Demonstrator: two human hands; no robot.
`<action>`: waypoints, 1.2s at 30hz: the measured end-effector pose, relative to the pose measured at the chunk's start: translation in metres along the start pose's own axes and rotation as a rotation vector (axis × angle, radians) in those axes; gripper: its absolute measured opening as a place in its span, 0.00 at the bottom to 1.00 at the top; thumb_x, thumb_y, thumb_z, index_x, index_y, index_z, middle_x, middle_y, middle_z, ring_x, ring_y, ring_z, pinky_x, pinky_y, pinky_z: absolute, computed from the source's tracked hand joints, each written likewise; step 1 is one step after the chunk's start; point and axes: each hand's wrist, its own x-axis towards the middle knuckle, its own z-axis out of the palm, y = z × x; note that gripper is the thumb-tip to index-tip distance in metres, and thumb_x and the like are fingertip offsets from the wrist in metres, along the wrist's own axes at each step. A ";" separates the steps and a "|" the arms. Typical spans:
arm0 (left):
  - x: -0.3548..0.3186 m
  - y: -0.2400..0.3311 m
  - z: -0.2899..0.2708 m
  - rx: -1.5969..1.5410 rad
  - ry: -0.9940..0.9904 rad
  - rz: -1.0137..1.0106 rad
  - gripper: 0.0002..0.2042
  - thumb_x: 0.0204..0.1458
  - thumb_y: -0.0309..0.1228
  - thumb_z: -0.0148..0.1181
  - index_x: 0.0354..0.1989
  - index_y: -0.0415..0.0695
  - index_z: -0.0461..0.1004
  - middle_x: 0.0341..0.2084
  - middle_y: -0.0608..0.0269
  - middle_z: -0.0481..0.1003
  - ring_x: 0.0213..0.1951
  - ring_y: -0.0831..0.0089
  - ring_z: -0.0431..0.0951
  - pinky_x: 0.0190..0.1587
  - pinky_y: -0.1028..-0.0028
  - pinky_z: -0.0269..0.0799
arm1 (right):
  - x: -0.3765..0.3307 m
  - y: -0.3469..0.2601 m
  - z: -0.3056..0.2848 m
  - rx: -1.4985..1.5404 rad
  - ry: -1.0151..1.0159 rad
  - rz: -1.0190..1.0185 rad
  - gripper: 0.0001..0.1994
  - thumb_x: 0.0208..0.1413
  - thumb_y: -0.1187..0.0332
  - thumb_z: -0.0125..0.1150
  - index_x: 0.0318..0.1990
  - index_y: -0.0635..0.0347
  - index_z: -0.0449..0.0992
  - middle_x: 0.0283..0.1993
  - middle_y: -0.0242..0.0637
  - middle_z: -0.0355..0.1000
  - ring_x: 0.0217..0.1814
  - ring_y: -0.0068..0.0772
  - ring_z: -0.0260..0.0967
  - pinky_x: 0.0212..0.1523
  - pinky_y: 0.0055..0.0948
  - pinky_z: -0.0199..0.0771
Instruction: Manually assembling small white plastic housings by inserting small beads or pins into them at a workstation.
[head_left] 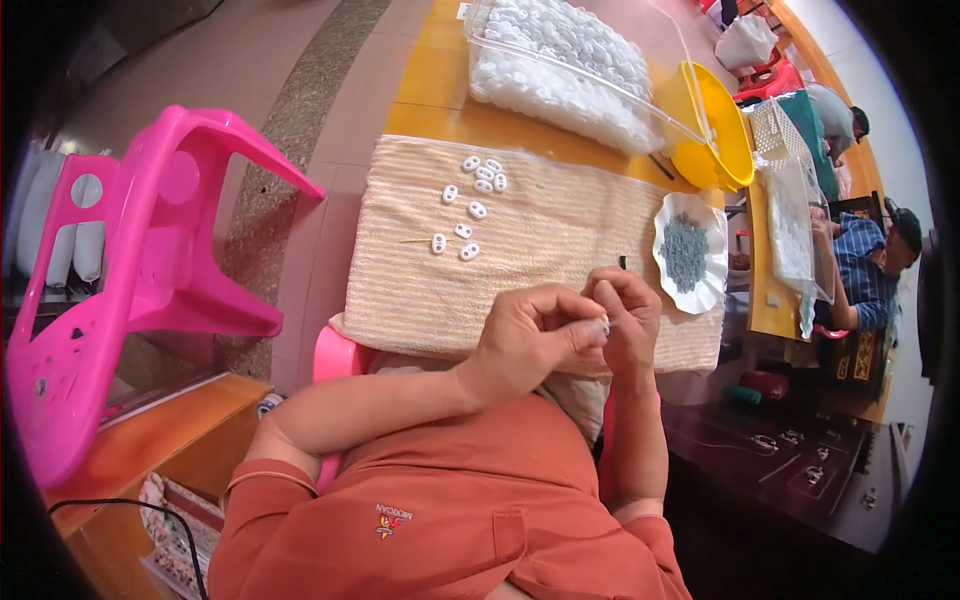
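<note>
My left hand (530, 335) and my right hand (625, 315) meet over the near edge of a beige ribbed towel (560, 225). Their fingertips pinch one small white piece (605, 323) between them; it is mostly hidden by the fingers. Several small white oval pieces (470, 205) lie scattered on the towel's far left part. A white scalloped dish (690, 250) holding small grey parts sits to the right of my hands. A small dark object (622, 262) lies on the towel just beyond my right hand.
A clear plastic tray (570, 60) heaped with white pieces stands at the back of the yellow table (430, 80), next to a yellow bowl (725, 125). An overturned pink plastic stool (150, 260) lies at left. Other people sit at right.
</note>
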 end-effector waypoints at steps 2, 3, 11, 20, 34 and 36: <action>-0.009 0.002 0.007 -0.045 -0.043 0.066 0.05 0.53 0.20 0.59 0.38 0.35 0.75 0.30 0.63 0.77 0.33 0.80 0.78 0.37 0.82 0.76 | 0.007 -0.011 0.013 -0.008 -0.003 0.078 0.05 0.55 0.81 0.56 0.38 0.69 0.75 0.34 0.34 0.70 0.31 0.20 0.67 0.29 0.17 0.66; -0.012 0.002 0.009 -0.067 -0.067 0.109 0.06 0.53 0.20 0.59 0.39 0.35 0.75 0.30 0.63 0.77 0.34 0.81 0.78 0.37 0.82 0.75 | 0.011 -0.017 0.022 -0.013 -0.004 0.079 0.05 0.55 0.81 0.56 0.38 0.69 0.75 0.34 0.34 0.70 0.31 0.20 0.67 0.29 0.17 0.66; -0.021 0.010 0.008 0.044 -0.146 0.252 0.07 0.53 0.20 0.60 0.40 0.35 0.75 0.32 0.63 0.77 0.37 0.81 0.77 0.40 0.82 0.73 | 0.051 -0.044 0.084 -0.508 -0.301 -0.380 0.12 0.47 0.78 0.59 0.42 0.62 0.75 0.32 0.39 0.71 0.30 0.39 0.72 0.29 0.30 0.70; -0.020 0.017 0.006 0.031 -0.147 0.156 0.07 0.52 0.19 0.59 0.40 0.34 0.75 0.32 0.63 0.77 0.37 0.80 0.77 0.41 0.82 0.73 | 0.062 -0.038 0.098 -0.812 -0.439 -0.293 0.10 0.48 0.75 0.58 0.40 0.58 0.76 0.36 0.38 0.72 0.34 0.48 0.72 0.32 0.38 0.73; 0.003 0.010 -0.005 -0.030 0.043 0.189 0.04 0.53 0.20 0.58 0.37 0.35 0.75 0.31 0.62 0.77 0.32 0.80 0.77 0.37 0.80 0.75 | 0.037 -0.031 0.040 0.366 -0.031 0.278 0.10 0.58 0.72 0.58 0.45 0.66 0.73 0.34 0.34 0.74 0.34 0.20 0.70 0.35 0.20 0.72; 0.007 0.008 -0.010 -0.037 0.116 0.127 0.05 0.54 0.20 0.56 0.39 0.36 0.73 0.33 0.58 0.77 0.35 0.77 0.78 0.39 0.78 0.77 | 0.031 -0.027 0.032 0.364 -0.016 0.181 0.11 0.57 0.76 0.57 0.47 0.68 0.72 0.36 0.37 0.74 0.37 0.22 0.71 0.35 0.20 0.73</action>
